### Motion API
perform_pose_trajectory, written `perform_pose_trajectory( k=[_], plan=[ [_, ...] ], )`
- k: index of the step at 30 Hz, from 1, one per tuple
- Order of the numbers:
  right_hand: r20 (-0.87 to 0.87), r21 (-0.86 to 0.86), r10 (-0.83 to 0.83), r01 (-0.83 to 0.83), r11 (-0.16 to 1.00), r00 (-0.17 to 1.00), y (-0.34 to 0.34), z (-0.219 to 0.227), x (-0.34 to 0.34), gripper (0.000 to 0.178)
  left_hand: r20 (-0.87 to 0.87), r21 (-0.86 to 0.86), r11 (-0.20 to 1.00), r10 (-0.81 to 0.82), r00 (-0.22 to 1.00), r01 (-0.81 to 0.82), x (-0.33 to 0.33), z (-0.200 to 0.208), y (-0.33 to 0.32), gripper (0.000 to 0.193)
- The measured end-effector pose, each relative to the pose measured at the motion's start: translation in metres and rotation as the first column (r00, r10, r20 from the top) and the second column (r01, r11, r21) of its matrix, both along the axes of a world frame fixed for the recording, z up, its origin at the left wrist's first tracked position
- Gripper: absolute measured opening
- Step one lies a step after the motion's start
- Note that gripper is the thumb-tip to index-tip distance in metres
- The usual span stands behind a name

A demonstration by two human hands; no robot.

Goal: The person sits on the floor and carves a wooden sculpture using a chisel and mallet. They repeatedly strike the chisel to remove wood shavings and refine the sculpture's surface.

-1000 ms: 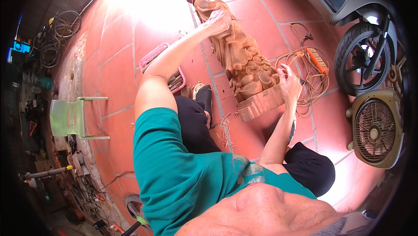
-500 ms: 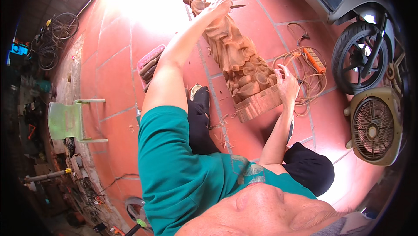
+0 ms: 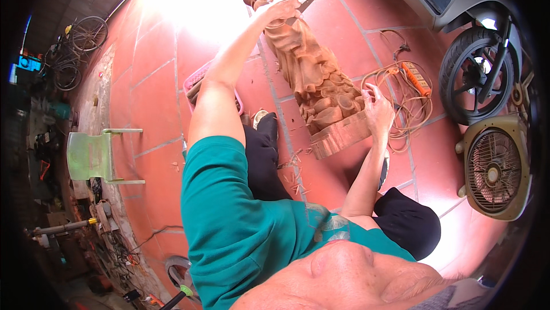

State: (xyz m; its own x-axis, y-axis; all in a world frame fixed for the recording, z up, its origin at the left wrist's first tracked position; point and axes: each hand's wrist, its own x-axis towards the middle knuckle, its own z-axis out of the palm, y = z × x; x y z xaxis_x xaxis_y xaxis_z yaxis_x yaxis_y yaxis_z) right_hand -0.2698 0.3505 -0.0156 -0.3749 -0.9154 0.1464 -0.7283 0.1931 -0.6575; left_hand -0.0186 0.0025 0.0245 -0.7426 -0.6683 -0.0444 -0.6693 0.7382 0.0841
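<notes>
**Two hands at a draped wooden carving laid on a tiled floor**

At nine o'clock, a pale green plastic chair [image 3: 91, 155] stands on the terracotta tile floor [image 3: 152, 104], well apart from the carving. Nearer, toward ten o'clock, a pink lattice basket [image 3: 197, 74] holds dark, stick-like pieces; the left forearm hides most of it. It sits beside the person, probably so its contents are within easy reach.

At twelve o'clock, the left hand [image 3: 282, 9] is closed around a dark-bladed hand tool [image 3: 310, 1], at the carving's upper part. The handle is lost inside the fist; the tapered blade juts out between one and two o'clock. I cannot tell whether any part of the tool meets the wood.

The wooden carving [image 3: 309, 72] lies at one o'clock, its far end toward twelve and its flat base block toward three. Lying lengthwise, it probably gives both hands access to opposite ends. Wood shavings [image 3: 297, 184] are scattered nearer the person, toward five o'clock.

Between two and three o'clock, the right hand [image 3: 378, 112] is beside the base, fingers loosely bent and apart, perhaps to steady it; contact is unclear. Just beyond, an orange power strip [image 3: 416, 79] lies among its looped cord. Farther right are a scooter's front wheel [image 3: 448, 89] and, just past three, a box fan [image 3: 495, 170].
</notes>
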Motion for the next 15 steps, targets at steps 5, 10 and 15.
perform_pose_trajectory(
  k=[5, 10, 15],
  plan=[
    [0.006, 0.002, 0.018, -0.018, 1.000, 1.000, -0.003, 0.003, 0.010, 0.033, -0.235, -0.025, 1.000, 0.010, 0.972, -0.017, 0.019, -0.040, -0.037, 0.015],
    [-0.026, 0.003, 0.015, -0.015, 1.000, 1.000, -0.005, -0.002, 0.006, 0.033, -0.445, -0.562, 0.793, -0.529, 0.723, 0.234, 0.032, -0.060, -0.034, 0.025],
    [0.007, -0.008, 0.002, -0.002, 1.000, 1.000, -0.001, -0.003, 0.003, 0.033, -0.129, -0.037, 0.991, -0.131, 0.983, 0.128, 0.012, -0.035, -0.029, 0.023]
  ],
)
